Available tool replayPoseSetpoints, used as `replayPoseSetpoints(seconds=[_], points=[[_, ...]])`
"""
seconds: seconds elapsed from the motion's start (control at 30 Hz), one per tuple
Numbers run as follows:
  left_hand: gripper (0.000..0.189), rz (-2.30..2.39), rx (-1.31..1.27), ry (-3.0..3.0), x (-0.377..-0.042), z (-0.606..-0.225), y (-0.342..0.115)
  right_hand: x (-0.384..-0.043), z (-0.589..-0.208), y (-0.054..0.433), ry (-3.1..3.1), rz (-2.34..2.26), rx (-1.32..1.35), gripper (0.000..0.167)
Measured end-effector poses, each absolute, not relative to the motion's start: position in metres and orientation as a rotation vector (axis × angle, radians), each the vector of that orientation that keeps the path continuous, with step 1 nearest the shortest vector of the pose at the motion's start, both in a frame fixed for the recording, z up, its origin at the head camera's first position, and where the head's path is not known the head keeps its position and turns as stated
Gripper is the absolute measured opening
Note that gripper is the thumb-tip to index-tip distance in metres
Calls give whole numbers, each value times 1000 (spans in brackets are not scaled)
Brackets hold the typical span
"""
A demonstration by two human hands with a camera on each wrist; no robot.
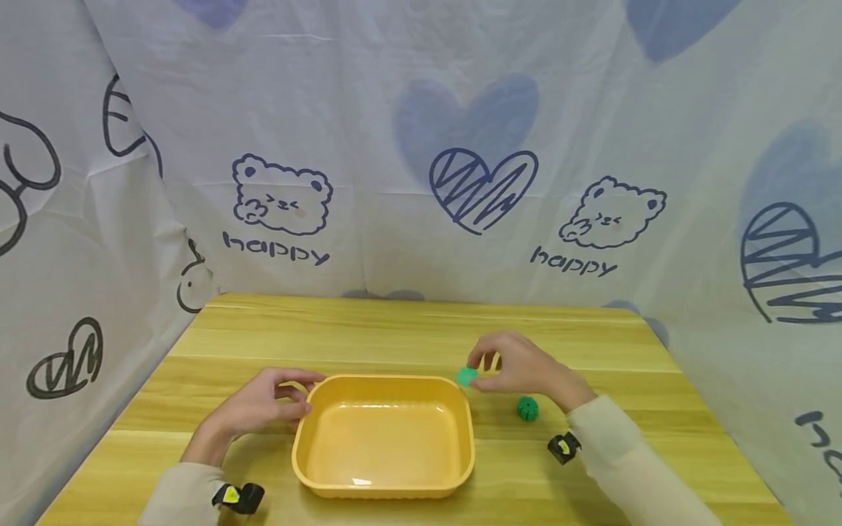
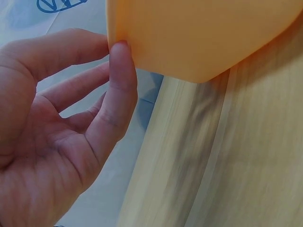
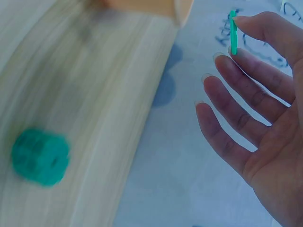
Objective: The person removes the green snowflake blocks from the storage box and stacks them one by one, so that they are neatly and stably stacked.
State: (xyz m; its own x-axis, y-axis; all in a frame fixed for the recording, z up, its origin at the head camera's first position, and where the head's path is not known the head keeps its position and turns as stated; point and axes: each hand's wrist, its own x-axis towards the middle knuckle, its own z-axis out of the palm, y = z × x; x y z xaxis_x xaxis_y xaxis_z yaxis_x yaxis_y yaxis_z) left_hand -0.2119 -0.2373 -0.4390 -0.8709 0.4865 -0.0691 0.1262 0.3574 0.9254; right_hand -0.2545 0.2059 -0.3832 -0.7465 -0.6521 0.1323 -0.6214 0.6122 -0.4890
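My left hand (image 1: 266, 398) grips the upper left corner of a yellow plastic basin (image 1: 383, 492). In the left wrist view, one fingertip (image 2: 122, 52) lies on the wall of the basin (image 2: 189, 42), and another finger reaches the edge. Up off the table, my right hand (image 1: 516, 365) pinches a thin green notched disc (image 1: 467, 376) near the basin's upper right corner. Seen edge-on in the right wrist view, the disc (image 3: 234, 33) sits between thumb and index finger. The other fingers are loosely spread. A darker green stack of notched discs (image 1: 528, 408) lies below that hand.
The wooden table (image 1: 263, 329) carries the basin and the green stack. White cloth (image 1: 388, 241) printed with bears and hearts hangs behind the table and along both sides. A black strap device (image 1: 240, 498) is on each wrist.
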Motion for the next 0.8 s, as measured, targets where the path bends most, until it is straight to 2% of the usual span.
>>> replayPoseSetpoints(seconds=[0.4, 0.8], points=[[53, 1537, 563, 2266, -213, -440, -238, -255, -421, 274, 2773, -911, -972, 14], [53, 1536, 553, 2261, -212, -439, -238, -251, -442, 305, 2775, -952, -878, 16]])
